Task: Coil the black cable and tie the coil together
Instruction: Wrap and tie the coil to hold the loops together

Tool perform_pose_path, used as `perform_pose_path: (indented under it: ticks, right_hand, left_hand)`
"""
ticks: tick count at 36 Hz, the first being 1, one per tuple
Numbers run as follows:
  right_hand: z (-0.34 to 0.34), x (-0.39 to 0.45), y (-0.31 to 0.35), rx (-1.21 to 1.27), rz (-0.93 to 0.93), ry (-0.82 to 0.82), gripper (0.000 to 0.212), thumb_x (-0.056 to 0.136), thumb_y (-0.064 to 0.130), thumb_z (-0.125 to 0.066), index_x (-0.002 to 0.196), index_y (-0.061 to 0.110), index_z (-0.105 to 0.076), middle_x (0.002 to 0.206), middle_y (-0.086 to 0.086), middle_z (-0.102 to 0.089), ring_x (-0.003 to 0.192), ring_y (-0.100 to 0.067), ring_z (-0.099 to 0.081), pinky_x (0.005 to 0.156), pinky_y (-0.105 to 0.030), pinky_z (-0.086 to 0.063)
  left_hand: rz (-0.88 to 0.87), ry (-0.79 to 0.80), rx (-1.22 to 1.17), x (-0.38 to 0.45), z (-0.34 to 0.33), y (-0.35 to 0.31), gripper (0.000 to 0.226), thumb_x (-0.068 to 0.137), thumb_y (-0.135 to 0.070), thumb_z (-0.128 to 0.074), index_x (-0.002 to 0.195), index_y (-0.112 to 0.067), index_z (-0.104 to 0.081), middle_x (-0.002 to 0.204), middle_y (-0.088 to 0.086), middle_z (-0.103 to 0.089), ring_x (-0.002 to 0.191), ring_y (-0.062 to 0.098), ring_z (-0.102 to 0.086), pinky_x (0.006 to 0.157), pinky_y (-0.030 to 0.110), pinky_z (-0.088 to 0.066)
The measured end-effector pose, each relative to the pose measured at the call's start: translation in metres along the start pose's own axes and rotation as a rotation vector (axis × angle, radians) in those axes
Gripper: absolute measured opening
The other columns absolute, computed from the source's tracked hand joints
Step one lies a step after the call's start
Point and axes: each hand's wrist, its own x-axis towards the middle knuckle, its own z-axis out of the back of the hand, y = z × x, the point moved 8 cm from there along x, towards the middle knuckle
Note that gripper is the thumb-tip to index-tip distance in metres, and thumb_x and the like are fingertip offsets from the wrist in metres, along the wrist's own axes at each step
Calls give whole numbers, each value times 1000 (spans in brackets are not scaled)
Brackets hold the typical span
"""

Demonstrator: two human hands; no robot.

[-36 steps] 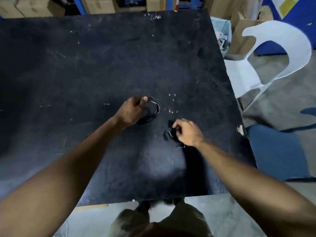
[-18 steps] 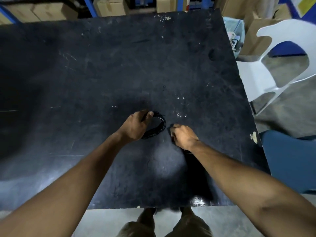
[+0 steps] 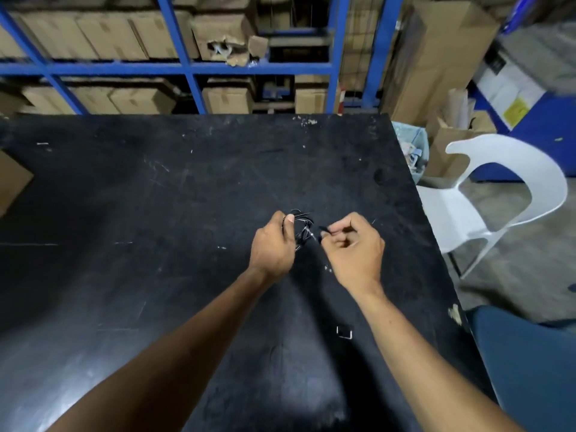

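Dim overall; soft glare on the black table at near left. Wide-angle bending at edges. Shelving and upper right corner blurred.

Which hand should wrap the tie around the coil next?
Right. The right hand already pinches a small black piece beside the coil; the left hand is occupied gripping it.

A white plastic chair stands beside the black table, before blue shelving holding cardboard boxes

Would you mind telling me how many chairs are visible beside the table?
2. A white plastic chair stands past the black table's right edge, and part of a blue chair shows nearer the camera, cut off by the frame. Others may be out of view.
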Motion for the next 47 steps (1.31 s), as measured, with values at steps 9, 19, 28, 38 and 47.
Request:
perform_pose_path:
  ticks: [9, 19, 28, 38, 47]
  right_hand:
    - [-7, -10, 38, -222, 124, -170, 23, 69, -6, -69, 74, 12, -55, 80, 1, -56, 61, -18, -56, 62, -31, -46]
    - [-18, -1, 25, 41, -243, -223, 24, 76, 8, -81, 71, 15, -59, 71, -4, -71, 58, -3, -64, 58, -5, -42]
    - [-22, -14, 15, 585, -564, -224, 17, 84, -7, -77, 78, 2, -63, 52, 12, -65, 50, 3, -64, 54, -14, -51]
    - [-37, -25, 11, 1156, -776, -90, 31, 87, -13, -68, 71, 11, -57, 81, -11, -77, 78, -21, -75, 87, -34, -58]
    - [-32, -25, 16, 1216, -766, 6, 19, 90, -6, -67, 80, 9, -67, 92, -13, -79, 86, -20, -78, 89, -30, -62]
  left_hand:
    - [-44, -97, -34, -1, 20, -40, 33, 110, -37, -33, 85, -15, -39, 70, 8, -61, 74, 41, -60, 66, 48, -46]
    - [-160, -72, 35, -11, 21, -58, 30, 110, -35, -34, 88, -16, -41, 72, 0, -60, 62, 21, -58, 58, 39, -41]
    - [-243, 28, 167, -19, 14, -67, 26, 111, -34, -30, 90, -19, -37, 79, -3, -57, 65, 23, -56, 63, 41, -42]
    - [-264, 88, 287, -19, 6, -75, 25, 111, -35, -28, 93, -20, -36, 85, -1, -58, 70, 28, -58, 73, 41, -44]
    - [-286, 73, 152, -22, 11, -78, 30, 110, -38, -27, 92, -17, -40, 75, -6, -57, 64, 22, -59, 66, 41, -44]
